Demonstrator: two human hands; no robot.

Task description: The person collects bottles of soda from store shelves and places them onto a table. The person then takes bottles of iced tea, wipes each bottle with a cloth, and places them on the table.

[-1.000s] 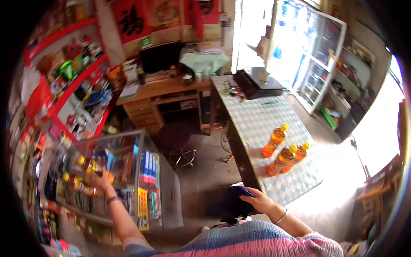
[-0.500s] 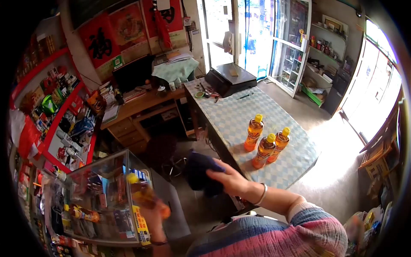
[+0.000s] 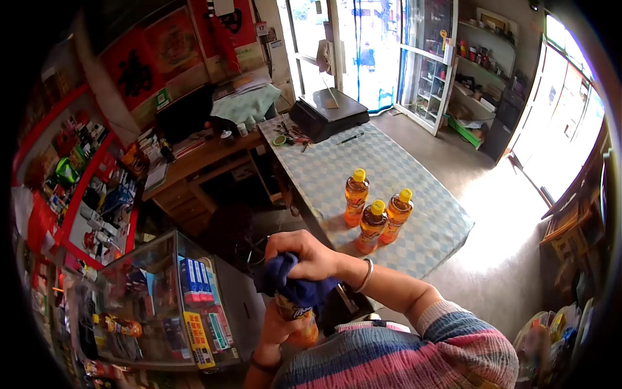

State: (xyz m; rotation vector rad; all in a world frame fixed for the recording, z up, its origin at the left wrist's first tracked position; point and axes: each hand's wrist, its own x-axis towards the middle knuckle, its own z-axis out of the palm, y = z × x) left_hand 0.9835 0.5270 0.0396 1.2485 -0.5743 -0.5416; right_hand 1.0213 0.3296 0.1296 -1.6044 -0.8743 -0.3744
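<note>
My left hand (image 3: 275,326) is wrapped round a bottle of orange-brown drink (image 3: 302,334), low in front of my body. Over the bottle's upper part lies a dark blue cloth (image 3: 295,285), gripped by my right hand (image 3: 303,254); the cap is hidden beneath it. Ahead, on the checked tablecloth (image 3: 414,168), several things stand or lie, among them three similar drinks with yellow caps: a rear bottle (image 3: 356,198), a front bottle (image 3: 371,227) and a right bottle (image 3: 397,217), all upright.
A black scale (image 3: 329,113) sits at the table's far end, near a pen (image 3: 350,138). On my left stands a glass display case (image 3: 139,305) with boxes and another yellow-capped bottle (image 3: 122,325). Beyond it are red-edged shelves (image 3: 71,214) and a wooden desk (image 3: 188,172).
My left hand has brought the bottle from beside the display case to the middle. The cloth in my right hand now covers the bottle's top. The view has shifted slightly.
</note>
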